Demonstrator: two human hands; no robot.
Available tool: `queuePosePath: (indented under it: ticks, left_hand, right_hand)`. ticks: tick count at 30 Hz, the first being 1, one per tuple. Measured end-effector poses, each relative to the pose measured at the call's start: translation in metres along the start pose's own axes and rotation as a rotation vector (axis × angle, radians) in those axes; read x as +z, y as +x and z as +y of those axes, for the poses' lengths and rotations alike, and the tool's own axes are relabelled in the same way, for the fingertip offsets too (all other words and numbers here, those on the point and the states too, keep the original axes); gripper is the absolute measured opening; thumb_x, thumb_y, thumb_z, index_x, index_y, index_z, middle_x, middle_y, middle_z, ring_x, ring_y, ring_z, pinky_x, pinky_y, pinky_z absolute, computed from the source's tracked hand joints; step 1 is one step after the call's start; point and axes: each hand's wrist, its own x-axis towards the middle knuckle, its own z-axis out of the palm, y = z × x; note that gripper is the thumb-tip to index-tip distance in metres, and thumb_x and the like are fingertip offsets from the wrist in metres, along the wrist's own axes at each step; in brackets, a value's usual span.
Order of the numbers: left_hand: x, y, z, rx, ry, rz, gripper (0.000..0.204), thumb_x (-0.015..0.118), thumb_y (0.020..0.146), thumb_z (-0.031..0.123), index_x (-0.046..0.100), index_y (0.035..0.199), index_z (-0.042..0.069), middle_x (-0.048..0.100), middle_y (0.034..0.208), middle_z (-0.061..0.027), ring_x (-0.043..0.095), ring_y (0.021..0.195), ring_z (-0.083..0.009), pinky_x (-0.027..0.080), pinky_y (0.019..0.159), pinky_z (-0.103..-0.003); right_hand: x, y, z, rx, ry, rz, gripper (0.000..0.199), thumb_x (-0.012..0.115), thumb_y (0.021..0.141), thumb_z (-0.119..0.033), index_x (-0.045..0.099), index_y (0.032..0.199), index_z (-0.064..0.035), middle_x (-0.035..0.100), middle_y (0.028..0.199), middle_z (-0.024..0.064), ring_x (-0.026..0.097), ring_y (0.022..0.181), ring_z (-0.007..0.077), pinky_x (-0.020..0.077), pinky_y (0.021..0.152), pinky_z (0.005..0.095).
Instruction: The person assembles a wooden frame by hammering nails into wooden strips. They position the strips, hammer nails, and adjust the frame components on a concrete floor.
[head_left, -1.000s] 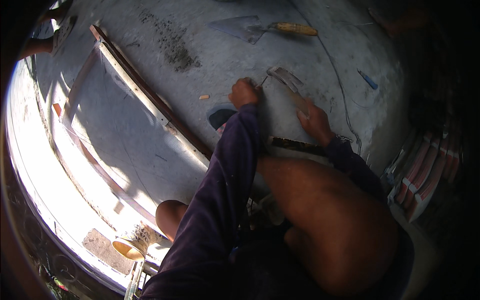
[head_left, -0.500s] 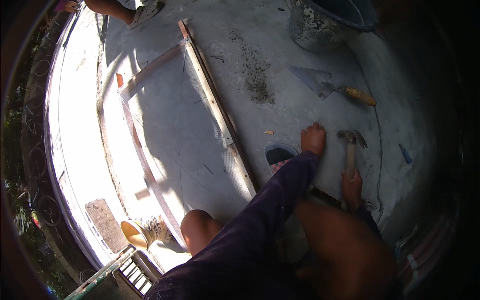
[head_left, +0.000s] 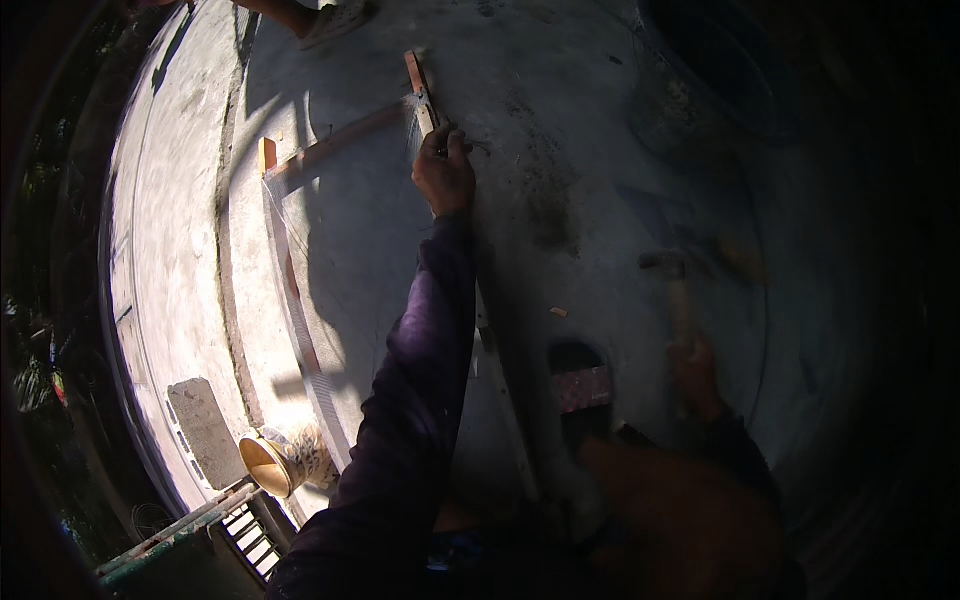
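A wooden frame (head_left: 292,285) with wire mesh stretched across it lies on the concrete floor. My left hand (head_left: 446,178) reaches far forward, its fingers closed round the long right rail near the far corner. A reddish wood end (head_left: 413,70) sticks out just beyond that hand. At the right, in shadow, my right hand (head_left: 693,372) grips a claw hammer (head_left: 680,305) by its light handle, head pointing away from me. The hammer is blurred and sits apart from the frame. My left forearm hides part of the right rail and the mesh.
A dark bucket (head_left: 655,105) stands far right, with a blurred trowel (head_left: 660,212) nearer me. A slipper (head_left: 583,388) with a pinkish strap lies between frame and hammer. Lower left are a yellowish container (head_left: 268,466) and a grey block (head_left: 205,432). Another person's foot (head_left: 338,18) is at the top.
My left hand has moved from the floor beside the hammer, forward and left, onto the frame's right rail. The slipper is more exposed. My right hand still holds the hammer, and the view has darkened.
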Motion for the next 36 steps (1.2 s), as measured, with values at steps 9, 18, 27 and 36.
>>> queuePosePath:
  ticks: [9, 18, 27, 36]
  left_hand:
    - [0.028, 0.088, -0.1, -0.251, -0.063, 0.252, 0.02, 0.066, 0.096, 0.02, 0.069, 0.104, 0.002, 0.072, 0.092, -0.0079, 0.065, 0.078, -0.0184, 0.052, 0.076, -0.034]
    - [0.037, 0.078, -0.102, -0.067, 0.034, 0.354, 0.02, 0.066, 0.095, 0.016, 0.069, 0.107, 0.001, 0.073, 0.105, -0.0159, 0.07, 0.094, -0.0276, 0.053, 0.084, -0.037]
    - [0.038, 0.078, -0.091, -0.045, 0.157, 0.363, 0.018, 0.067, 0.094, 0.017, 0.072, 0.103, 0.003, 0.072, 0.103, -0.017, 0.069, 0.095, -0.0339, 0.053, 0.085, -0.042]
    - [0.034, 0.076, -0.08, -0.178, 0.098, 0.308, 0.016, 0.067, 0.092, 0.012, 0.072, 0.103, 0.001, 0.071, 0.103, -0.0182, 0.067, 0.096, -0.0381, 0.051, 0.088, -0.044]
  right_hand:
    - [0.019, 0.072, -0.098, -0.286, -0.019, -0.167, 0.039, 0.066, 0.095, -0.02, 0.058, 0.123, 0.0062, 0.065, 0.098, 0.0118, 0.061, 0.091, 0.0168, 0.0506, 0.083, 0.0356]
    - [0.055, 0.116, -0.21, -0.627, 0.006, -0.227, 0.037, 0.065, 0.098, -0.024, 0.057, 0.119, 0.0044, 0.065, 0.09, 0.0113, 0.061, 0.084, 0.0169, 0.0506, 0.076, 0.0362]
    - [0.11, 0.146, -0.33, -1.012, -0.123, -0.137, 0.029, 0.064, 0.098, -0.026, 0.054, 0.109, -0.0008, 0.066, 0.081, 0.0236, 0.069, 0.077, 0.0444, 0.0526, 0.066, 0.0461]
    - [0.141, 0.175, -0.352, -1.027, -0.526, -0.124, 0.032, 0.062, 0.097, -0.027, 0.052, 0.112, 0.0001, 0.069, 0.082, 0.0259, 0.068, 0.081, 0.0492, 0.0536, 0.071, 0.0562]
